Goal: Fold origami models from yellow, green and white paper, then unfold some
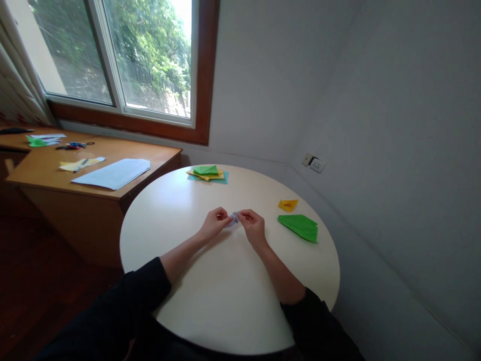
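Between my two hands is a small piece of folded whitish-blue paper (233, 219), held just over the middle of the round white table. My left hand (216, 223) pinches its left side between thumb and fingers. On the other side, my right hand (253, 225) grips the paper's upper right part with its fingertips. The fingers hide much of the paper, so its exact folded shape cannot be made out.
A folded green paper (299, 227) and a small yellow folded paper (288, 205) lie right on the round table (210, 306). Stacked coloured papers (206, 173) sit at its far edge. A wooden desk (75, 200) at left bears white sheets (114, 174) and scissors (75, 146).
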A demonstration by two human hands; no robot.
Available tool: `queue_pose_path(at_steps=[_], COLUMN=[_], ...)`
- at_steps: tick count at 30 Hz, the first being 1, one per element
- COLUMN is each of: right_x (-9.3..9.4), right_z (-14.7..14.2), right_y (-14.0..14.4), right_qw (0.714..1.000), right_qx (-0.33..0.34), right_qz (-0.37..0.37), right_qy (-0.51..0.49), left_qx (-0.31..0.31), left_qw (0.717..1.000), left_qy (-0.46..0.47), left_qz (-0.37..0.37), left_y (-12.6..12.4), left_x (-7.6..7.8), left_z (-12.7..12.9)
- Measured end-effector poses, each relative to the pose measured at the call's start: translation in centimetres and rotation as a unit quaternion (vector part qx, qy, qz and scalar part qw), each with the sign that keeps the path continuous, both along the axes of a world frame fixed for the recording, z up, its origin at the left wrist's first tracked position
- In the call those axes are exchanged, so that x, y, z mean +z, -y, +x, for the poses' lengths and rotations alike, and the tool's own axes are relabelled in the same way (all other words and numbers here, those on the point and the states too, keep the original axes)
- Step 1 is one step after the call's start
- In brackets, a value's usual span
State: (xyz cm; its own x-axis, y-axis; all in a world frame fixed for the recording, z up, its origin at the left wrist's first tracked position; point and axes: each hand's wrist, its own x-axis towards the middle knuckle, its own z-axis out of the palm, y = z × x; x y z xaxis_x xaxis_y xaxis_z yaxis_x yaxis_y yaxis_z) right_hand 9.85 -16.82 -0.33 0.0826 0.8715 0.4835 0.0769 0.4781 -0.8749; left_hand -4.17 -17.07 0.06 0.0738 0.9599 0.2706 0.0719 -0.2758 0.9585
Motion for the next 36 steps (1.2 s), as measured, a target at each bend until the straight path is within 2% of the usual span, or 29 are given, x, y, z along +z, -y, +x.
queue_pose_path(at_steps=[5,12,21,30,36], right_x=[0.2,0.2,0.5,0.6,0.6], right_z=[-0.2,-0.3,-0.3,-0.3,-0.4], right_y=[0.5,0.6,0.9,1.2,1.2], right_qw=[0.999,0.999,0.999,0.997,0.995], right_qx=[0.015,0.014,0.005,0.011,0.011], right_qz=[0.025,0.022,0.037,0.040,0.052], right_qy=[0.021,0.022,0.038,0.071,0.081], left_qx=[0.016,0.031,-0.006,-0.041,-0.053], left_qw=[1.000,0.999,0.998,0.992,0.991], left_qy=[-0.015,-0.016,0.033,0.074,0.088], left_qz=[0.004,-0.005,-0.057,-0.097,-0.087], left_y=[0.2,0.2,-0.7,0.1,0.0], left_x=[0.3,0.5,-1.0,0.1,-0.2], left_z=[-0.1,0.0,-0.3,0.0,0.1])
